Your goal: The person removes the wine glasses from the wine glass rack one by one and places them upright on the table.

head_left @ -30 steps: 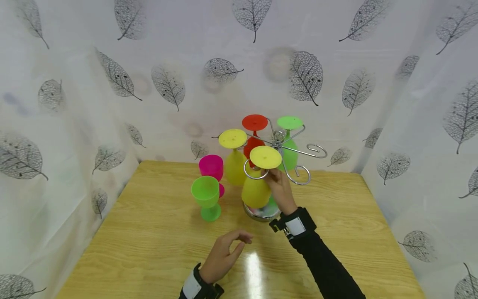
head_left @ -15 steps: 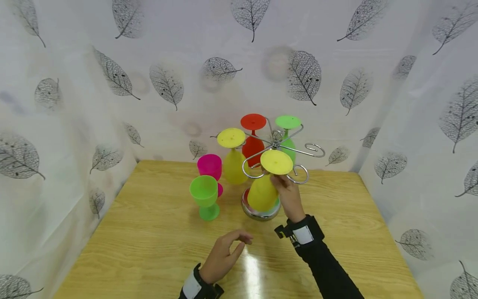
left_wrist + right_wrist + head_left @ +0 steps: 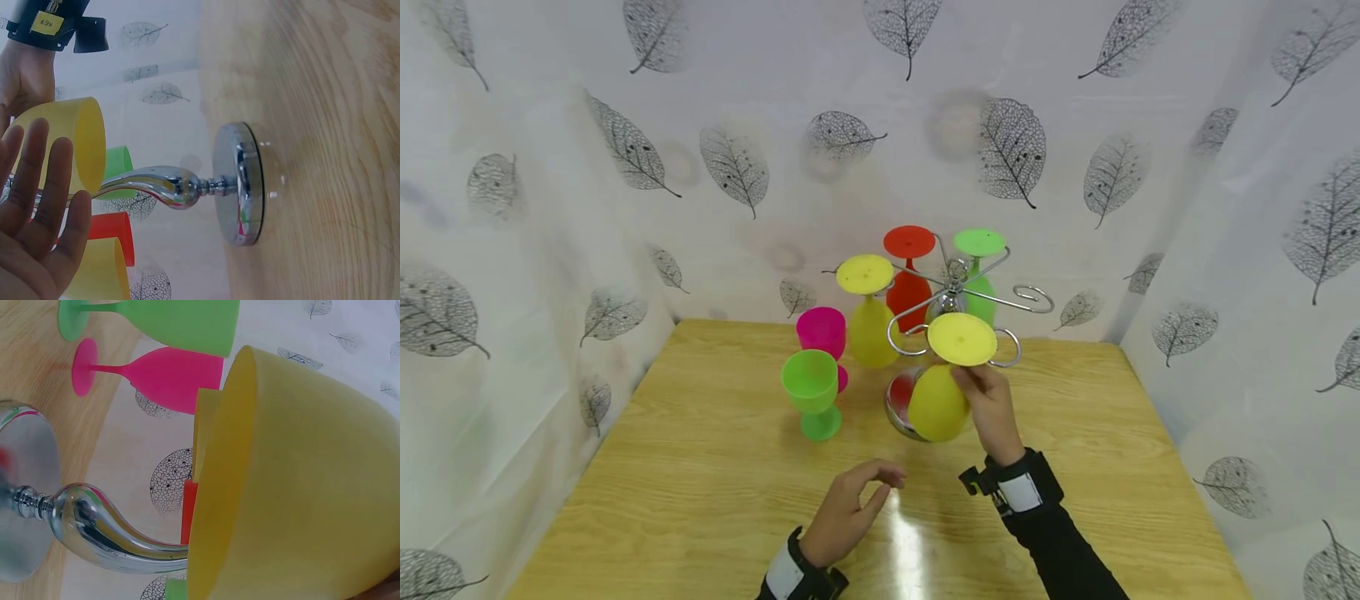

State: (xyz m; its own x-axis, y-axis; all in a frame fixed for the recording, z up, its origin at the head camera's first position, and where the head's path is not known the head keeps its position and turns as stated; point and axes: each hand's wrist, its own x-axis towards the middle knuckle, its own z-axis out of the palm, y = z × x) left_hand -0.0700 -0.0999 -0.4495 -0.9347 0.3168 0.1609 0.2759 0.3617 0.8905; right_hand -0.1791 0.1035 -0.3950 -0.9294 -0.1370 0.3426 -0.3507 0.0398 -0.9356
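Against a white leaf-printed curtain (image 3: 910, 92), I see a wood-grained bench (image 3: 700, 483) carrying a polished chrome, curly-armed stand (image 3: 175, 186). From it hang, upside down, a yellow plastic goblet (image 3: 872, 335), a red goblet (image 3: 909, 293) and a green goblet (image 3: 981, 296); left of it, a pink goblet (image 3: 822, 331) and a lime goblet (image 3: 812, 385) stand upright. The right hand's grip (image 3: 992, 408) pinches a second yellow goblet (image 3: 938, 404), inverted above the bench beside the stand; the left hand's grip (image 3: 848, 510) hovers loosely bent, holding nothing.
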